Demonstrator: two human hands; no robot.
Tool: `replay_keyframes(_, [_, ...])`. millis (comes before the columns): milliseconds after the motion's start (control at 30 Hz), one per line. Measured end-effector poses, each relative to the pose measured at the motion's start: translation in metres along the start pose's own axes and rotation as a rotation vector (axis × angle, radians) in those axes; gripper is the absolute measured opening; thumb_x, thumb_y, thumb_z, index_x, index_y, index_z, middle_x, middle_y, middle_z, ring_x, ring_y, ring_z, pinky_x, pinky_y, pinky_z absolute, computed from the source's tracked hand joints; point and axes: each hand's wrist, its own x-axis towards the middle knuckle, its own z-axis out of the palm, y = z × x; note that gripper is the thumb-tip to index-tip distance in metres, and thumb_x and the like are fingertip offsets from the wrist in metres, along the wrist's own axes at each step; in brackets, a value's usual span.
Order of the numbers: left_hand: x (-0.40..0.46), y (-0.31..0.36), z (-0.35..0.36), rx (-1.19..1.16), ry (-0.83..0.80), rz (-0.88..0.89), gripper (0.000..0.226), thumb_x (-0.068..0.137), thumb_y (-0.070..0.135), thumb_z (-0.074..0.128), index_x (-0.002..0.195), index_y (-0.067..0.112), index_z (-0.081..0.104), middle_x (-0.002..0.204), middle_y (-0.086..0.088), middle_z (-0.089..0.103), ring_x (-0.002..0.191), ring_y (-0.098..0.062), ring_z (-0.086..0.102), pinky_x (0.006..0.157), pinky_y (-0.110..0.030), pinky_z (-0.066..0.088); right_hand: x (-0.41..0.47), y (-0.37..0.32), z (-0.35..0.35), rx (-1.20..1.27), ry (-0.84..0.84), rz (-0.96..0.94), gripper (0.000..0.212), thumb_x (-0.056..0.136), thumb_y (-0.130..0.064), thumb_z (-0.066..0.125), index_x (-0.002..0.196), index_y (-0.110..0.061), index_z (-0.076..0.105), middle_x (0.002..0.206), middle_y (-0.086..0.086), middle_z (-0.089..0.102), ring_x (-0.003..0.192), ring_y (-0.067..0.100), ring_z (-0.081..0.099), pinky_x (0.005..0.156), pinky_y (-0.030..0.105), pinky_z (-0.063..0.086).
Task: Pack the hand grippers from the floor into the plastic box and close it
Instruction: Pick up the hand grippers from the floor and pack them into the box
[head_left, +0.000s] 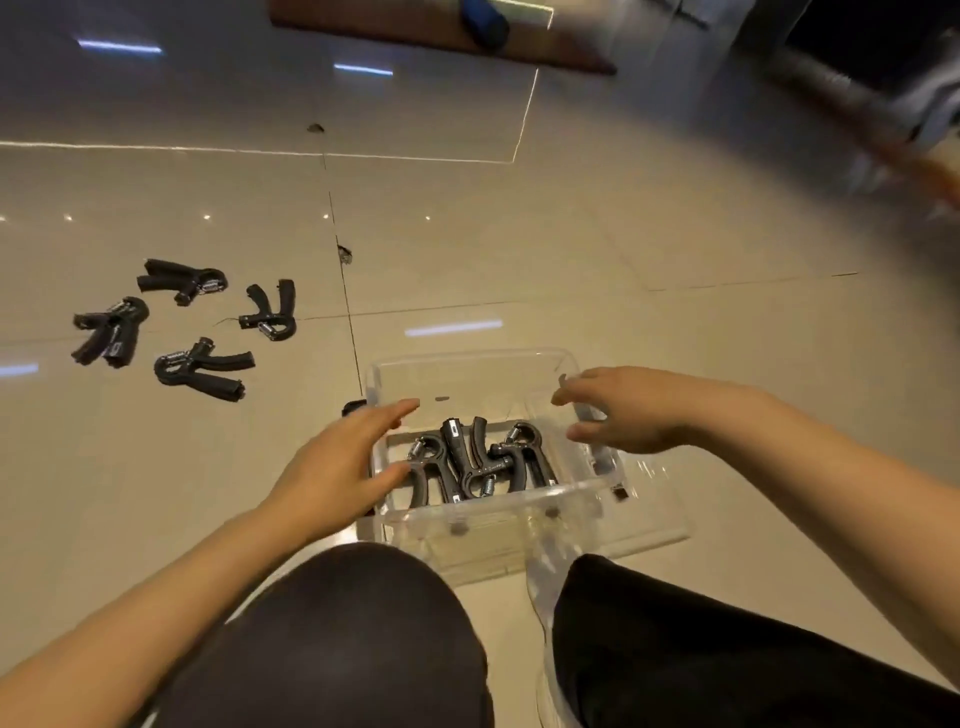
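A clear plastic box stands open on the floor in front of my knees, and three black hand grippers lie inside it. My left hand hovers at the box's left wall, fingers apart and empty. My right hand sits over the right wall, fingers spread, holding nothing. Several more black hand grippers lie on the tiles to the left: one far, one middle, one leftmost, one nearest. A clear lid seems to lie flat under and right of the box.
My two knees in dark trousers fill the bottom of the view just before the box. Glossy beige floor tiles stretch around. A brown mat with a blue object lies far back; blurred dark equipment stands at top right.
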Motion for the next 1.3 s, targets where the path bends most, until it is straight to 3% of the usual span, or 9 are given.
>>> replay_keyframes(67, [-0.006,0.026,-0.044,-0.038,0.019,0.014,0.058,0.085,0.029,0.065,0.134,0.041,0.035,0.107,0.014,0.055,0.098,-0.006,0.057,0.089,-0.029,0.048,-0.042,-0.022,-0.015,0.093,0.050,-0.006,0.050,0.094,-0.043,0.049,0.140,-0.027,0.038,0.142,-0.001,0.044,0.124,0.017,0.045,0.098,0.029,0.035])
replay_keyframes(233, [-0.044,0.086,-0.118,-0.016,0.195,0.188,0.007,0.083,0.026,0.066,0.089,0.026,0.062,0.081,0.017,0.060,0.079,0.002,0.058,0.072,-0.024,0.054,-0.120,-0.079,-0.030,0.345,0.371,-0.068,0.042,0.088,-0.039,0.061,0.128,-0.028,0.052,0.128,-0.008,0.053,0.103,0.008,0.056,0.086,0.025,0.045])
replay_keyframes(333, [-0.067,0.114,-0.141,-0.020,0.320,0.248,0.007,0.083,0.028,0.066,0.086,0.022,0.064,0.078,0.016,0.061,0.076,0.003,0.059,0.067,-0.018,0.050,-0.130,-0.108,-0.036,0.495,0.556,-0.084,0.036,0.087,-0.037,0.063,0.121,-0.028,0.057,0.125,-0.008,0.055,0.101,0.008,0.058,0.088,0.030,0.048])
replay_keyframes(433, [-0.077,0.123,-0.143,0.112,0.264,0.201,0.009,0.087,0.034,0.060,0.092,0.027,0.063,0.082,0.016,0.062,0.077,0.002,0.059,0.069,-0.022,0.052,-0.118,-0.123,-0.029,0.539,0.661,-0.040,0.028,0.089,-0.035,0.061,0.116,-0.027,0.061,0.116,-0.008,0.061,0.095,0.008,0.059,0.087,0.033,0.050])
replay_keyframes(633, [-0.088,0.116,-0.144,0.320,0.146,0.055,0.012,0.091,0.034,0.055,0.100,0.031,0.062,0.094,0.015,0.065,0.087,-0.003,0.059,0.079,-0.029,0.053,-0.060,-0.118,-0.037,0.560,0.640,0.089,0.033,0.088,-0.035,0.061,0.118,-0.021,0.058,0.133,0.002,0.045,0.112,0.020,0.052,0.090,0.032,0.043])
replay_keyframes(833, [-0.069,0.094,-0.185,0.355,0.232,-0.041,0.015,0.091,0.037,0.055,0.096,0.026,0.063,0.084,0.014,0.061,0.077,-0.003,0.056,0.069,-0.023,0.048,-0.006,-0.180,-0.061,0.730,0.588,-0.107,0.032,0.088,-0.031,0.062,0.117,-0.019,0.060,0.126,0.003,0.052,0.113,0.019,0.050,0.084,0.026,0.038])
replay_keyframes(933, [-0.057,0.053,-0.202,0.420,0.297,-0.132,0.016,0.092,0.037,0.053,0.101,0.026,0.061,0.093,0.010,0.065,0.081,-0.007,0.057,0.067,-0.024,0.047,0.022,-0.214,-0.071,0.717,0.535,-0.167,0.034,0.089,-0.030,0.062,0.121,-0.018,0.060,0.129,0.003,0.053,0.116,0.019,0.051,0.086,0.027,0.039])
replay_keyframes(1133, [-0.109,-0.051,-0.239,0.725,-0.232,-0.203,0.032,0.089,0.042,0.056,0.119,0.032,0.055,0.120,0.013,0.052,0.098,-0.006,0.050,0.078,-0.021,0.036,0.081,-0.279,-0.084,0.605,0.377,-0.218,0.040,0.089,-0.028,0.061,0.127,-0.019,0.057,0.133,0.004,0.053,0.118,0.021,0.051,0.092,0.032,0.043])
replay_keyframes(1300, [-0.112,-0.105,-0.279,0.644,-0.174,-0.334,0.026,0.089,0.038,0.058,0.112,0.027,0.057,0.112,0.008,0.057,0.091,-0.007,0.047,0.073,-0.021,0.040,0.111,-0.331,-0.119,0.331,0.336,-0.351,0.042,0.088,-0.032,0.061,0.127,-0.019,0.055,0.133,0.004,0.052,0.118,0.021,0.050,0.096,0.037,0.045])
